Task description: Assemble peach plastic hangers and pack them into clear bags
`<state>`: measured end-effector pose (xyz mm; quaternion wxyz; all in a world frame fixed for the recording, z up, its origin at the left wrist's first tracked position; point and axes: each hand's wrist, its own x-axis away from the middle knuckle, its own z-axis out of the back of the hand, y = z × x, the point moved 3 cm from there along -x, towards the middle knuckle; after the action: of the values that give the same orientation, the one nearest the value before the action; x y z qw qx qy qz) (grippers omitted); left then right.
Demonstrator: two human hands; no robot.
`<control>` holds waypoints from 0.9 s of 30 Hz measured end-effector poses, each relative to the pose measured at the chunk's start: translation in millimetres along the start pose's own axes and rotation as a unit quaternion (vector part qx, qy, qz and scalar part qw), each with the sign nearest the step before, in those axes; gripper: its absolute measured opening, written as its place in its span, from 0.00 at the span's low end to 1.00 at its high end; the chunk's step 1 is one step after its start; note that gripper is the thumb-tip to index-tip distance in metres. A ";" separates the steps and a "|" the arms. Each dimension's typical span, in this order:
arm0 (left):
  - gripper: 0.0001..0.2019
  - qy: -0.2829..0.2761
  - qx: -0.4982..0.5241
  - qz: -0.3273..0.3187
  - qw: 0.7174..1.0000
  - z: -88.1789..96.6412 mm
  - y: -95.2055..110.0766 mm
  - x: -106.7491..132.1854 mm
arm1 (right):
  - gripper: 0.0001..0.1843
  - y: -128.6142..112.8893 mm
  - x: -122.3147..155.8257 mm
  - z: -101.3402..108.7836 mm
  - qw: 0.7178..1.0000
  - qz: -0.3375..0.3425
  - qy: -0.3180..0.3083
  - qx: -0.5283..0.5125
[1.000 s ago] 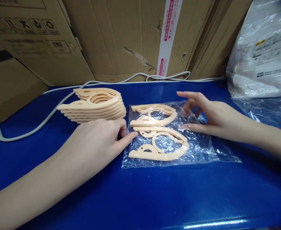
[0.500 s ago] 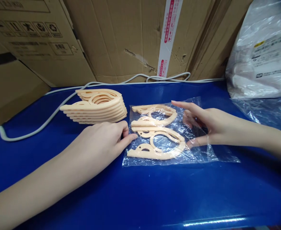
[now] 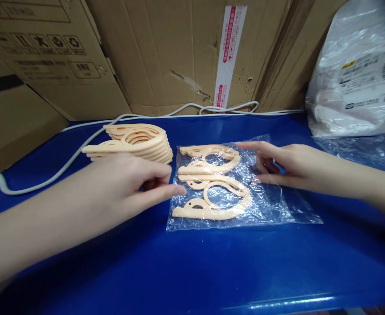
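Observation:
A clear plastic bag (image 3: 267, 210) lies flat on the blue table, with beige folding hangers (image 3: 225, 214) inside it. My left hand (image 3: 143, 179) hovers at the bag's left edge, thumb stretched toward it and fingers loosely bent, with nothing visible in its grasp. Whether that thumb touches the film I cannot tell. At the right side of the bag, my right hand (image 3: 284, 164) is open, its index finger pointing left over the upper hanger and its thumb apart below. Behind my left hand sits a stack of the same hangers (image 3: 140, 142), partly covered by it.
Cardboard boxes (image 3: 166, 52) stand along the back and left. A white cable (image 3: 61, 170) runs along the rear of the blue table (image 3: 192, 271) and curves down at left. A labelled white plastic bag (image 3: 353, 96) stands at the back right, with clear film (image 3: 359, 153) before it.
My left hand has risen slightly, now covering the lower part of the hanger stack. My right thumb has moved up, closer to the index finger. The bagged hangers stay nearly in place.

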<state>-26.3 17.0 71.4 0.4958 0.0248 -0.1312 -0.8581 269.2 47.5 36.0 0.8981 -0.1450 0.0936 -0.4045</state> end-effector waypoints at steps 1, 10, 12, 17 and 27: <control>0.22 0.041 -0.008 -0.022 0.999 8.4 0.9 1.5 | 0.38 1.8 0.8 2.6 0.999 -0.004 0.022 0.024; 0.41 0.156 -0.136 -0.117 0.971 44.1 -79.3 -11.1 | 0.31 3.9 6.5 19.4 0.987 -0.033 0.074 0.136; 0.49 0.128 -0.097 -0.050 0.986 43.4 -97.1 -14.4 | 0.31 2.9 6.9 20.5 0.987 -0.038 0.074 0.135; 0.48 0.058 -0.038 0.063 0.996 41.4 -111.4 -14.6 | 0.30 1.6 7.1 20.8 0.987 -0.048 0.069 0.137; 0.44 0.120 -0.021 0.051 0.991 47.5 -126.2 -17.6 | 0.29 -0.9 8.1 20.7 0.986 -0.047 0.073 0.143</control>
<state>-132.2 101.5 84.1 0.5511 0.1106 -0.0537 -0.8253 279.7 44.6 55.4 0.8803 0.0110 0.0930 -0.4650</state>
